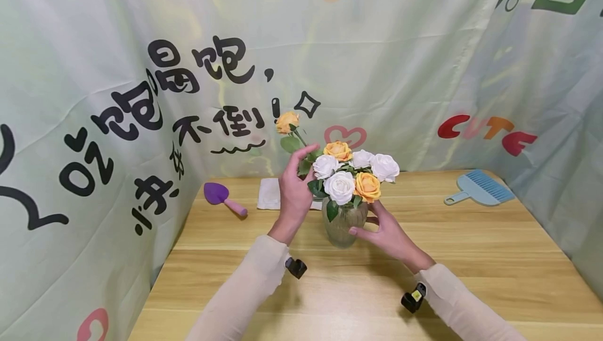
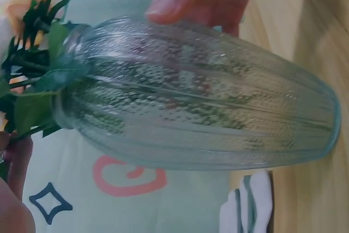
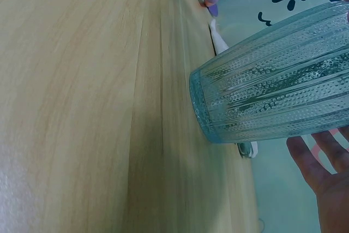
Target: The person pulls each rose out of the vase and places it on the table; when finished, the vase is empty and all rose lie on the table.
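Note:
A ribbed clear glass vase (image 1: 343, 226) stands upright on the table, filled with white roses (image 1: 339, 188) and orange roses (image 1: 367, 186). My right hand (image 1: 388, 231) holds the vase's right side, thumb in front and fingers behind; its thumb shows on the glass in the left wrist view. At the left of the bouquet, my left hand (image 1: 297, 189) pinches the leafy stem of one orange rose (image 1: 287, 122), whose bloom leans out up and left, higher than the others. Leaves partly hide those fingertips. The right wrist view shows the vase's base (image 3: 204, 107) on the wood.
Behind the vase lies a folded white cloth (image 1: 268, 194). A purple toy trowel (image 1: 218, 193) with a pink handle is at the back left, a blue dustpan-like tool (image 1: 480, 188) at the back right. Printed fabric (image 1: 400, 79) hangs round the wooden table (image 1: 471, 241).

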Available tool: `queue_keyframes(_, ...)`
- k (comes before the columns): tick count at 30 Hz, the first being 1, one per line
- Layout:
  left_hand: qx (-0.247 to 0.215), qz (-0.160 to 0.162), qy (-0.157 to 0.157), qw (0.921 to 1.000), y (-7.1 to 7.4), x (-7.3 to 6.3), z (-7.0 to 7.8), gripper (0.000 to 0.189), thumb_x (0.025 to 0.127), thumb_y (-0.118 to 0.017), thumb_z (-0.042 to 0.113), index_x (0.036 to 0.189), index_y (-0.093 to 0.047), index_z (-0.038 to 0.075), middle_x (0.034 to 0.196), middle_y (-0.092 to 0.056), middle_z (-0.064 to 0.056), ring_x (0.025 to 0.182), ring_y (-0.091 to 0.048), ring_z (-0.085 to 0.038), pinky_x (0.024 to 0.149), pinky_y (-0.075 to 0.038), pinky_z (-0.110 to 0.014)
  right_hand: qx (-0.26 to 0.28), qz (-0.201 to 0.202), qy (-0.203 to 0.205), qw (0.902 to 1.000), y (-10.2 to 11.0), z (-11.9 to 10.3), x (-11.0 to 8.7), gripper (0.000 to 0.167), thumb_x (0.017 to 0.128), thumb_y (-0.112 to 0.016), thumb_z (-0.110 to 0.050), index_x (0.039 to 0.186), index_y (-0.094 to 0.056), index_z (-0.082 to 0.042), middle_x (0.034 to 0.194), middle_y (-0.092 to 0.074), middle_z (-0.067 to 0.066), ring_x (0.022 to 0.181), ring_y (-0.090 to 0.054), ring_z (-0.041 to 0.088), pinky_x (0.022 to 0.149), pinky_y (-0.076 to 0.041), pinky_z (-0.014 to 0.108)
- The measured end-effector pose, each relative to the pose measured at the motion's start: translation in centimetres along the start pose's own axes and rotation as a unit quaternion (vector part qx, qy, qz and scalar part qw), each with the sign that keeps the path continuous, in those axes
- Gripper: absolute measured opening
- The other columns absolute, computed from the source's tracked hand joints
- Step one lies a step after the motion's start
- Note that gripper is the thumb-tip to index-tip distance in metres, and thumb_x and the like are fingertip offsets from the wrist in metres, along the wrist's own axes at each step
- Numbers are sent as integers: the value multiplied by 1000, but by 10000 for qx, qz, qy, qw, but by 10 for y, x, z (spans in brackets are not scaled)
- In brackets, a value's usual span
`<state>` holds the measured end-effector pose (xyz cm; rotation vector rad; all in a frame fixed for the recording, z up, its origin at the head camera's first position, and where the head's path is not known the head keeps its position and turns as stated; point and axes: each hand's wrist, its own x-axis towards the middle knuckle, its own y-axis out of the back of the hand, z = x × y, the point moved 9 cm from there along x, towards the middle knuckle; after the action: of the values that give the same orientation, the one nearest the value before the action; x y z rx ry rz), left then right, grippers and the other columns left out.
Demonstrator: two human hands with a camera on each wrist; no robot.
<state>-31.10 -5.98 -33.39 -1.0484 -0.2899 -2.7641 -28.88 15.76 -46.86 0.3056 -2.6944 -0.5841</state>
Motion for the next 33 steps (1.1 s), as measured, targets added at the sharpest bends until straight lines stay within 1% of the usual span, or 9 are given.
queue_keyframes(1,-72,45,27,10000,2,2,0,43,101,-70,-6,140,-68,12,144,-74,-1,141,-64,-19,106,-61,-23,5,-7,-6,10000,0,0,0,91,92,-88,-13,165,-35,-6,139,-62,16,140,-56,40,107,-61,34)
queue_keyframes(5,-452,135,178,9987,12,10,3,36,105,-74,11,140,-65,14,146,-72,6,116,-74,-15,62,-56,-16,0,-64,-48,10000,0,1,1,95,93,-88,-14,169,-31,-8,150,-58,19,144,-54,42,108,-61,34)
queue_keyframes(8,-908,172,118,9957,21,19,11,38,106,-72,11,143,-62,11,147,-71,4,103,-76,-22,64,-62,-18,1,-85,-66,9999,1,2,2,98,93,-88,-16,170,-29,-10,158,-53,20,146,-52,43,109,-60,37)
queue_keyframes(12,-1354,368,-195,9899,39,35,27,39,105,-69,4,143,-58,1,148,-70,-5,110,-76,-38,87,-70,-34,7,-96,-69,9999,2,3,2,99,93,-88,-16,171,-28,-10,155,-55,19,144,-53,41,110,-60,38)
queue_keyframes(18,-1224,536,-468,9899,73,56,40,40,104,-69,-1,142,-56,-4,148,-69,-11,110,-75,-29,86,-70,-37,-13,-104,-71,9999,0,4,3,97,93,-88,-16,170,-30,-10,145,-59,16,144,-54,39,109,-61,40)
queue_keyframes(22,-960,266,-90,9950,96,59,24,41,104,-70,-2,144,-58,-1,147,-69,-12,113,-74,-20,86,-70,-35,-3,-107,-103,9999,0,5,3,98,94,-88,-16,171,-28,-11,153,-56,18,147,-52,42,111,-60,48)
queue_keyframes(27,-353,-206,655,9970,136,46,-13,43,103,-70,-1,145,-61,5,150,-67,-14,108,-75,-13,88,-69,-31,78,-145,-164,9997,-2,4,3,99,94,-88,-17,172,-28,-11,159,-52,19,148,-51,44,113,-57,59)
queue_keyframes(31,273,-344,1248,9912,172,30,-42,40,104,-72,4,143,-63,5,150,-68,-13,102,-76,-11,89,-68,-30,129,-142,-180,9997,-2,3,2,98,94,-88,-16,171,-28,-9,162,-50,21,149,-49,46,114,-55,64)
queue_keyframes(33,682,-401,1483,9858,188,22,-54,41,104,-73,8,144,-63,6,149,-69,-10,115,-75,-11,102,-65,-31,116,-120,-209,9996,-1,3,2,97,93,-88,-15,170,-29,-9,160,-51,21,149,-49,46,114,-54,64)
